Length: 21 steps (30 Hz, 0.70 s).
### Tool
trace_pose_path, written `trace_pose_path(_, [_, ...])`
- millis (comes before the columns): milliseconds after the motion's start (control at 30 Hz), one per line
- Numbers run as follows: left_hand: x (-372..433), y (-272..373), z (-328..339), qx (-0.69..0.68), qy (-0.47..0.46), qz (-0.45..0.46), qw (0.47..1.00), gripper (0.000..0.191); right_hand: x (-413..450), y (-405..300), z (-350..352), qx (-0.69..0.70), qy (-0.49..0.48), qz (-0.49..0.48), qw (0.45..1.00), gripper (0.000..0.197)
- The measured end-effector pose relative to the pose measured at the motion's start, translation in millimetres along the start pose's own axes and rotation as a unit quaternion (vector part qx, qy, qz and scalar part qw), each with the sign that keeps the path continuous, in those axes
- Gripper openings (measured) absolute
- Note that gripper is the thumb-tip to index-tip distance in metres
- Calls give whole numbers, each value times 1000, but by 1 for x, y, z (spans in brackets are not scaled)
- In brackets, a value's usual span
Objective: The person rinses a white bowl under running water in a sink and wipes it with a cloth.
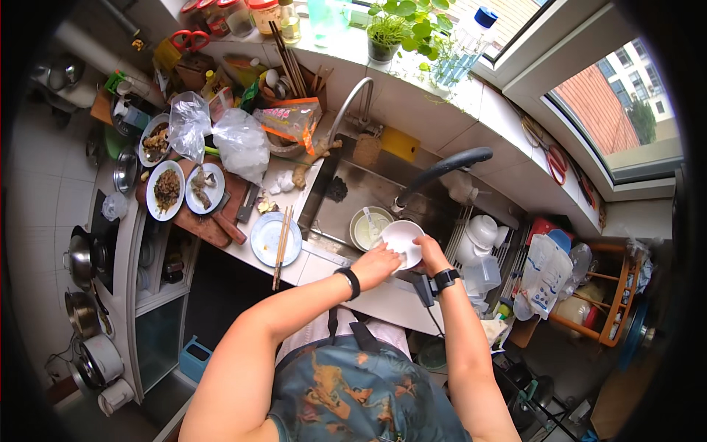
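Note:
A white bowl [402, 238] is tilted over the near right side of the steel sink, its inside facing up. My right hand [433, 256] grips its right rim. My left hand [378, 266] lies over the bowl's near left edge, fingers reaching into it. The fingers are slightly blurred, and whether they hold something pale cannot be made out. Just behind, in the sink [331, 218], sits another bowl [358, 232] with a white spoon [369, 216] and cloudy liquid in it. The black faucet hose [442, 168] arches above, its spout close to the bowls.
Left of the sink, chopsticks [284, 237] lie across a blue-rimmed plate [262, 250]. Farther left are a cleaver [227, 224], a wooden board [207, 231] and dishes of food [167, 189]. White crockery [479, 235] stands on a drying rack [461, 235] to the right.

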<state>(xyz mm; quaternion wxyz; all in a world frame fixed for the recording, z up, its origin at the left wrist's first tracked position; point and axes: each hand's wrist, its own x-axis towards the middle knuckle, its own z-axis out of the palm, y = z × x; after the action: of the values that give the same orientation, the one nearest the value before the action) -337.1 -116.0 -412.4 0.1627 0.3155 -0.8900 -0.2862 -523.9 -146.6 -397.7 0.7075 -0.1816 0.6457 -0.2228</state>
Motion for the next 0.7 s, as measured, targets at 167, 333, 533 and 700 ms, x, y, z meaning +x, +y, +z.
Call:
trace_pose_path(167, [37,21,-22,-85,-44,-185,978,14,24,50,16,114,93,-69,987,30])
trace_pose_path(333, [0,-11,-4,43,52,30,997,26,3,6,2,10,-10,14,1000,30])
trace_pose_path(533, [27,18,-17,-144,57,-168,973,18,18,24,20,48,69,-50,995,28])
trace_pose_path(700, [-6,-21,-32,-12,46,23,999,9,-3,9,14,86,17,-32,996,41])
